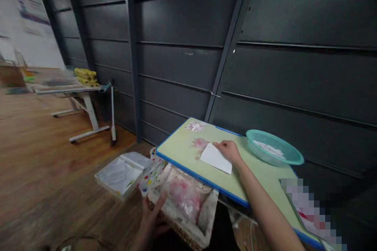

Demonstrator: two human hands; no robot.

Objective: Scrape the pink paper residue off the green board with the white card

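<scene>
My right hand (pixel 229 150) is closed on the upper edge of a white flat scraper (pixel 216 159), which rests against the pale yellow tabletop (pixel 179 145) with its blue rim. Beside the scraper's left corner lies a smear of pinkish powder or bits (pixel 200 143). Farther back is a small patch of white and pink pieces (pixel 194 126). Below the table's near edge, my left hand (pixel 153 215) grips the side of a worn, whitish box (pixel 203 235). Inside that box is a clear plastic bag (pixel 185 198) with pink and white contents.
A teal basin (pixel 275 149) with white pieces stands at the table's back right. A pixelated sheet (pixel 312 208) lies at right. On the floor at left is a white box (pixel 120 174). Dark panels (pixel 182 62) rise behind; another table (pixel 64 90) holds yellow items.
</scene>
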